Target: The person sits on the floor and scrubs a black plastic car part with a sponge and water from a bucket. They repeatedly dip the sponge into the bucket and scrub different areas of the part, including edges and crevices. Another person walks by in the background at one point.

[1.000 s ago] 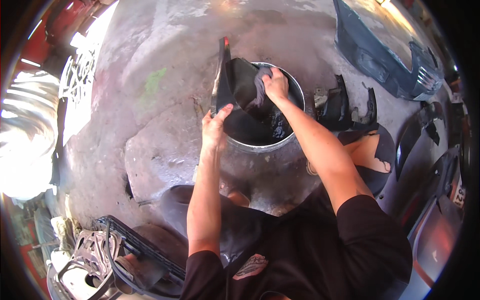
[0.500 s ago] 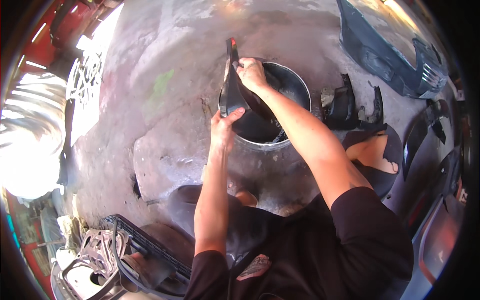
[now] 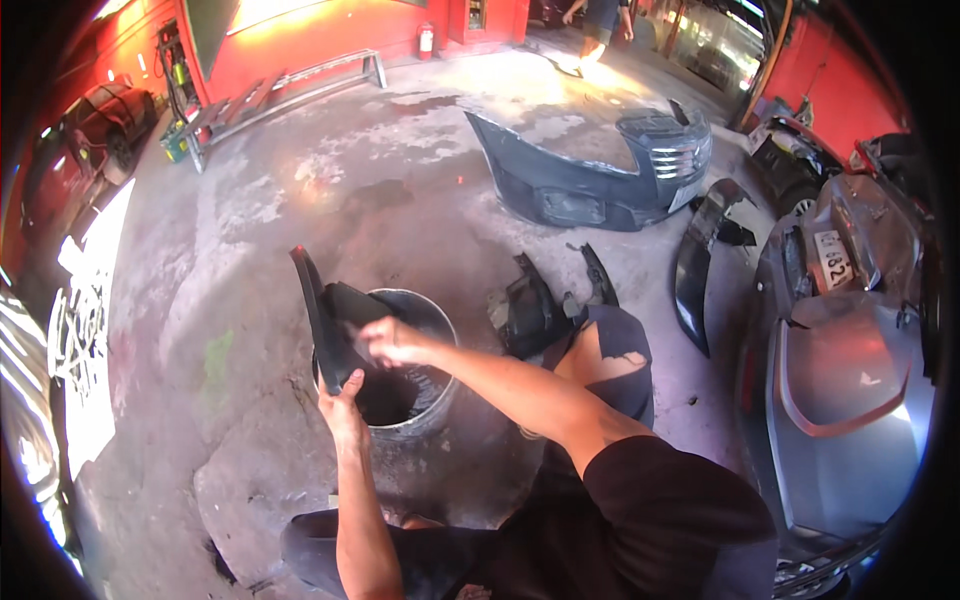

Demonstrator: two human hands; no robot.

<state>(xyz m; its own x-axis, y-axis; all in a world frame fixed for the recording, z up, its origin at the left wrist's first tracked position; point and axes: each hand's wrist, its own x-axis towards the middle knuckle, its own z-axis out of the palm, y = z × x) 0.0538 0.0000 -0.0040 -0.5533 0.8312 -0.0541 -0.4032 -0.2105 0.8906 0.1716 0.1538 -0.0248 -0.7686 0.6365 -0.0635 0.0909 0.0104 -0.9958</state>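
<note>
A long, dark, curved car trim piece [image 3: 330, 325] with a narrow upper tip leans over a round bucket [image 3: 436, 415]. My left hand [image 3: 344, 408] is closed on its lower end, with the thumb across the near face. Beside the piece, over the bucket's mouth, my right hand [image 3: 395, 342] is curled and slightly smeared by motion. Whatever its fingers hold is hidden. The bucket stands on the concrete floor between my knees, its inside dark, with light glints along the inner right wall.
Black plastic brackets [image 3: 540, 305] lie right of the bucket. Farther off are a grey car bumper [image 3: 570, 190], a black curved panel [image 3: 697, 265] and a grey trunk lid [image 3: 850, 420]. A metal bench [image 3: 290, 85] stands at the back left; a person [image 3: 600, 25] is in the background.
The view has swung up and to the right, bringing in the far wall and the person. My right hand has come away from the trim piece's upper edge; my left keeps its hold.
</note>
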